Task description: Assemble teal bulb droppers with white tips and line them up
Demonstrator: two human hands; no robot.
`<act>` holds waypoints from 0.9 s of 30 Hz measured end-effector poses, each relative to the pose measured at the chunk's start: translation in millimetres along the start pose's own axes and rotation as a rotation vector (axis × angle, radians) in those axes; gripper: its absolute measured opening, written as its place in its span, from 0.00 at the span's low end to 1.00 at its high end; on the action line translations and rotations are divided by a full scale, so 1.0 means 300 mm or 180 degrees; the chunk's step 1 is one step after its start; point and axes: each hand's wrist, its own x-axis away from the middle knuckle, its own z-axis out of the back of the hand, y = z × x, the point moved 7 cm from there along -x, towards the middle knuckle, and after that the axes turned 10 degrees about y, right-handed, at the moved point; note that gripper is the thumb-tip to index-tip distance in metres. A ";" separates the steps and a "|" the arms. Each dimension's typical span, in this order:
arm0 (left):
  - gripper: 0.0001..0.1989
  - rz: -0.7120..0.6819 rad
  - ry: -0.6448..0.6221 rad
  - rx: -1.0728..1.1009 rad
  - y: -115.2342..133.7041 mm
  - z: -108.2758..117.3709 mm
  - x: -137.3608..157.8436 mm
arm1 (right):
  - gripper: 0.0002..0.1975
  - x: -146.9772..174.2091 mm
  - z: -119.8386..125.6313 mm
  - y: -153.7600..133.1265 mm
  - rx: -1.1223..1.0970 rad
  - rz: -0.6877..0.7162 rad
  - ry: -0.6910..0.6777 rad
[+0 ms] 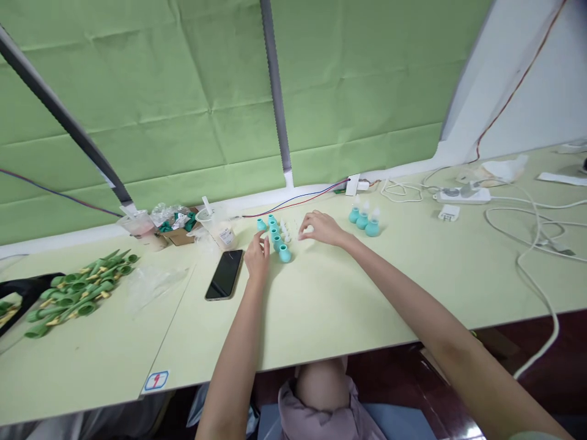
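Several small teal rubber bulbs stand in a short column on the table, their open necks upward. Beside them lies a row of small white plugs. My left hand is at the left of the bulbs, its fingers bent and slightly apart, with nothing visible in them. On the other side of the plugs, my right hand has thumb and forefinger pinched together low over the table; what is between the tips is too small to make out. Farther right stand three teal bulbs with clear tips fitted on top.
A black phone lies left of my left hand. Plastic cups and a small carton stand along the back. Green horn-shaped parts cover the far left. A power strip and white cables occupy the right.
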 end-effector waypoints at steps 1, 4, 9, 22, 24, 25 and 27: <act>0.20 -0.0222 0.0127 0.0088 0.027 0.011 -0.002 | 0.13 -0.014 0.018 -0.004 -0.0317 -0.0201 0.0104; 0.26 -0.0906 0.0260 0.0273 0.112 0.022 0.006 | 0.22 -0.053 0.029 -0.026 -0.1041 -0.0659 -0.0028; 0.18 -0.1207 0.0324 0.0300 0.159 0.021 0.019 | 0.29 -0.070 -0.043 -0.056 -0.1353 -0.0929 -0.0610; 0.12 -0.0834 0.0642 0.0164 0.092 0.051 -0.008 | 0.15 -0.079 -0.115 -0.025 0.0121 -0.0789 -0.0583; 0.13 -0.0577 0.0823 0.0160 0.060 0.069 -0.022 | 0.10 -0.087 -0.131 -0.028 0.0812 -0.0697 -0.0523; 0.13 -0.0474 0.0864 0.0171 0.047 0.075 -0.026 | 0.09 -0.090 -0.151 -0.033 0.0969 -0.0654 -0.0568; 0.14 -0.0343 0.0859 0.0202 0.031 0.079 -0.032 | 0.10 -0.095 -0.196 -0.041 0.1043 -0.0625 -0.0678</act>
